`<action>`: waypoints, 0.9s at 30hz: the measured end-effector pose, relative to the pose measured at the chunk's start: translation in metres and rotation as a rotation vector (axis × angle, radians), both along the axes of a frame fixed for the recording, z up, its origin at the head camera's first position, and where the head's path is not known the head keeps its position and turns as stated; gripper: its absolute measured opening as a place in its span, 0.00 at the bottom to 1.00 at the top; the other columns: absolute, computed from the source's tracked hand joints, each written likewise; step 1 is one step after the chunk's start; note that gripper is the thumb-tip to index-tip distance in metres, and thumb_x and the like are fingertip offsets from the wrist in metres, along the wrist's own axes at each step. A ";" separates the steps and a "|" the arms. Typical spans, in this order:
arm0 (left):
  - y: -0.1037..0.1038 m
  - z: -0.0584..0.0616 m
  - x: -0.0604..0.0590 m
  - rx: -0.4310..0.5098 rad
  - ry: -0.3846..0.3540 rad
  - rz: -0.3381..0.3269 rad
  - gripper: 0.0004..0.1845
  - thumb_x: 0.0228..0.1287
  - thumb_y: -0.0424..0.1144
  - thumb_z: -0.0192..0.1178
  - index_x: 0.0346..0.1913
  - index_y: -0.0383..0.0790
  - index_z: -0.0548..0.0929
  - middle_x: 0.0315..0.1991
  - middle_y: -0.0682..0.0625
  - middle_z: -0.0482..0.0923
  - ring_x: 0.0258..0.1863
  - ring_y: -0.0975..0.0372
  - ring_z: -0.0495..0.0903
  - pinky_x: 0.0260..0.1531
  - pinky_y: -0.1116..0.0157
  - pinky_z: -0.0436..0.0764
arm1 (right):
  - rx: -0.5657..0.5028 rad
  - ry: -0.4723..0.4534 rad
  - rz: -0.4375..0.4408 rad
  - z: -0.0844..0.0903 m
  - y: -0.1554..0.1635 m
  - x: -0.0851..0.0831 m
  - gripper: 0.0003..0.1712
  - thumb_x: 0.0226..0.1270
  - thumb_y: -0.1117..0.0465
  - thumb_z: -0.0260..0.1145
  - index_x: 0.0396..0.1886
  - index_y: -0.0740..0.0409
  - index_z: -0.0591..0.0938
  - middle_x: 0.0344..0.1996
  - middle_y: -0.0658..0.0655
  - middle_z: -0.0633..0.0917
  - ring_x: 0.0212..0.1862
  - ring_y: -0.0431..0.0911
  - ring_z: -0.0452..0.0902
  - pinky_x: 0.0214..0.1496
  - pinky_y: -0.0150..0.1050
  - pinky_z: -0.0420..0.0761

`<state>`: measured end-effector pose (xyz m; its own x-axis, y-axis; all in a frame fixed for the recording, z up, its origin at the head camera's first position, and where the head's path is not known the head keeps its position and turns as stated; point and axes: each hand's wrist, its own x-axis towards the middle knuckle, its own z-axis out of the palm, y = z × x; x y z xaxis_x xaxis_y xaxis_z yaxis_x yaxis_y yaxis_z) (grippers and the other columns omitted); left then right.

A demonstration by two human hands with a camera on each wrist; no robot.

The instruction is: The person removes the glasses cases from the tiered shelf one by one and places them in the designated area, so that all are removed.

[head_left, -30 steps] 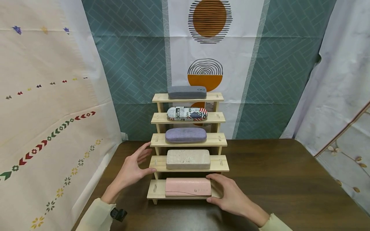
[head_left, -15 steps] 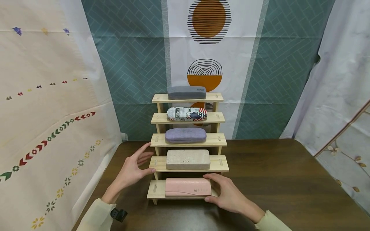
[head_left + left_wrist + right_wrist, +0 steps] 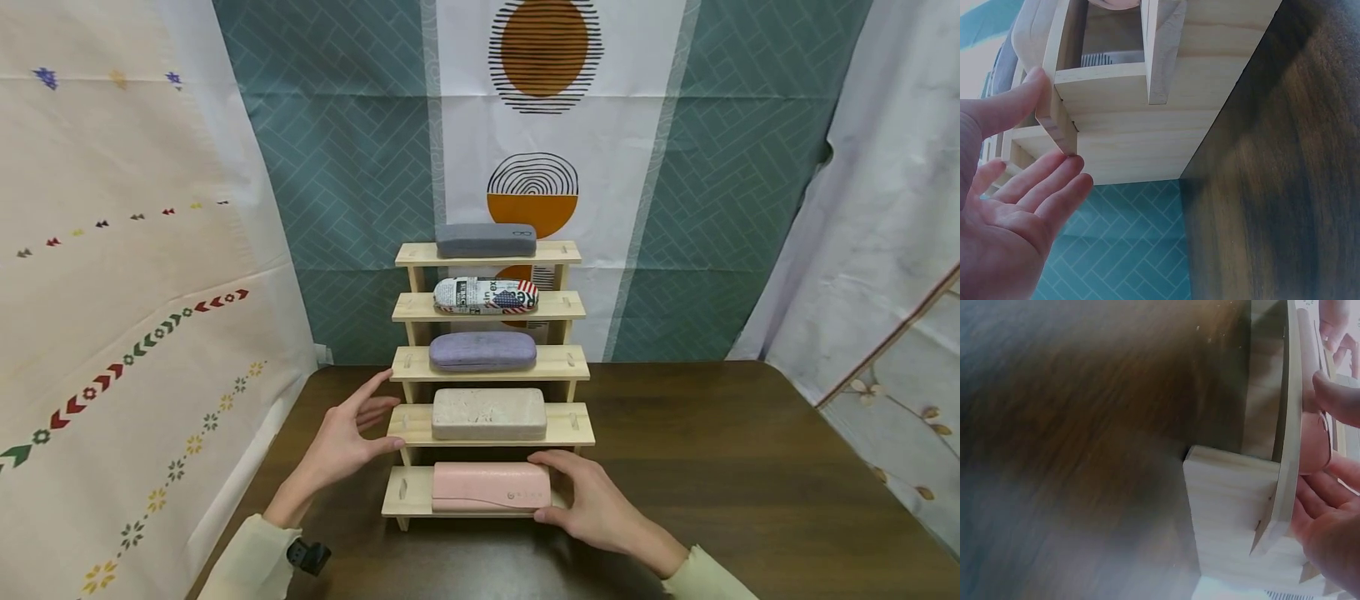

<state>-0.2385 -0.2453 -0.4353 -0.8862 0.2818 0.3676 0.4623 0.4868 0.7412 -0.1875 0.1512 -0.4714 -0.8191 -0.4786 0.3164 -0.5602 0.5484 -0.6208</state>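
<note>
A tiered wooden stand (image 3: 399, 492) holds glasses cases, one on each step. My right hand (image 3: 603, 508) pinches the right end of the pink glasses case (image 3: 487, 487) on the lowest step, thumb in front and index finger behind. The case lies flat there; its end also shows in the right wrist view, under the thumb (image 3: 1338, 400). With my left hand (image 3: 339, 442) I hold the left end of the step above. The left wrist view shows its thumb (image 3: 1013, 107) at one edge of that board and fingertips at the other.
Higher steps carry a cream case (image 3: 489, 414), a purple case (image 3: 482, 351), a newsprint-patterned case (image 3: 485, 295) and a grey case (image 3: 486, 240). The dark wooden table (image 3: 690, 467) extends right of the stand. Patterned cloths (image 3: 337, 167) hang behind and at both sides.
My right hand has come leftward onto the end of the pink glasses case, which then shifts slightly right along its step. My left hand stays on the stand.
</note>
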 end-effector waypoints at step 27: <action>-0.002 0.000 -0.001 0.022 -0.006 -0.014 0.57 0.53 0.29 0.83 0.83 0.50 0.62 0.60 0.36 0.83 0.61 0.43 0.82 0.61 0.47 0.81 | -0.008 -0.083 -0.028 -0.001 -0.006 -0.003 0.41 0.48 0.57 0.89 0.65 0.54 0.84 0.56 0.45 0.85 0.56 0.46 0.79 0.58 0.46 0.80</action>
<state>-0.2395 -0.2468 -0.4355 -0.8844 0.2862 0.3687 0.4646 0.4634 0.7546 -0.1906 0.1455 -0.4720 -0.8554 -0.4533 0.2506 -0.4915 0.5578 -0.6688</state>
